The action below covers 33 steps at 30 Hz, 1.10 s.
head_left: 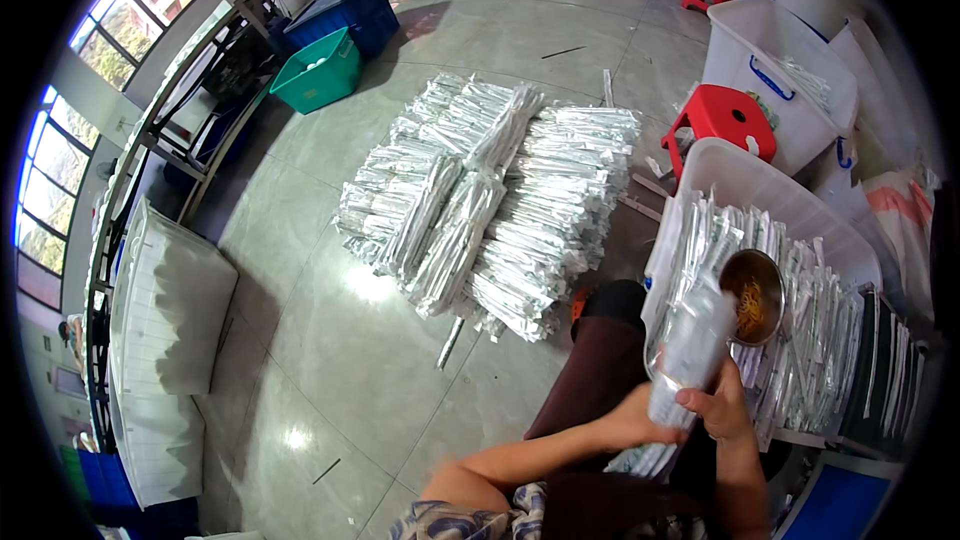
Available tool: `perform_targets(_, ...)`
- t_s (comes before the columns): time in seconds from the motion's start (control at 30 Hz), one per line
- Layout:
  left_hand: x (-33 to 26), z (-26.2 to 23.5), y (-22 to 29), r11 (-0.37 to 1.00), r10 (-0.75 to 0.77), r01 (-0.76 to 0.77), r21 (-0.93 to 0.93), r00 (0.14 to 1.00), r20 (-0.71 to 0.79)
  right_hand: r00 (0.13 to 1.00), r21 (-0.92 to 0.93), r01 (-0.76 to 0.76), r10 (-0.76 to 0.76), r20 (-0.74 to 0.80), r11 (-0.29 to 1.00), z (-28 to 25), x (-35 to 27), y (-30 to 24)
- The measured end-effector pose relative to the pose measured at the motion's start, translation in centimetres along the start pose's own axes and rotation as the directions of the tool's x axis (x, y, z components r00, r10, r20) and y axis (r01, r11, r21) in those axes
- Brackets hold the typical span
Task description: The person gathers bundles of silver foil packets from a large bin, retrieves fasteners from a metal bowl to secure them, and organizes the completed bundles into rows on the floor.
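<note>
- A bundle of clear-wrapped sticks (690, 360) is held upright over the lap, between the 2 hands, just in front of the white bin (760, 190).
- The right hand (722, 410) is closed around the bundle's lower half, with fingers wrapped across the wrapping.
- The left hand (632, 420) is pressed against the bundle's lower left side; whether its fingers are clenched around it cannot be told, since they are hidden behind the packets.
- The white bin is seen packed with upright rows of similar packets, and a metal bowl (752, 295) holding what look like rubber bands is set on top of them.
- A large heap of bundled packets (490, 200) is spread on the tiled floor (330, 340), well apart from the hands, and 1 loose packet (450, 342) lies beside it.
- The bundle's top is judged to stand near the bowl; a tilt could knock the bowl over.
- The slick wrapping could let packets slide out below if the grip is loosened.
</note>
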State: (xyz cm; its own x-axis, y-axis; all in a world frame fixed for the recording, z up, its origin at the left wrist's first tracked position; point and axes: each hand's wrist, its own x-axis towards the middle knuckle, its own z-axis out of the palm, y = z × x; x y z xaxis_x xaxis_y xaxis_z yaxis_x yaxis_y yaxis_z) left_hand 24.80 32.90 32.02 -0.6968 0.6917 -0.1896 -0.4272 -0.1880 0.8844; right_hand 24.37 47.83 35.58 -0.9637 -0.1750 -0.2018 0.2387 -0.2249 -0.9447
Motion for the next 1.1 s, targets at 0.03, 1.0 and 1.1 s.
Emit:
perform_targets(0.03,-0.5,-2.3,1.5,0.999,0.041,-0.044,-0.025,0.992,-0.117,0.986,-0.054,0.164,-0.163,0.025,0.985,1.6,1.2,-1.1)
perform_targets(1.0,3.6,-38.7,3.2,-0.185,0.884,0.725,0.663,0.418,-0.211,0.411,-0.653,-0.662,-0.551,-0.726,0.368,-23.2,-8.0,2.1)
perform_targets(1.1,0.7,-37.3,-1.0,-0.738,0.658,0.581,0.343,0.732,0.176,0.485,-0.543,-0.783,-0.248,-0.839,0.304,-29.1,-5.7,3.5)
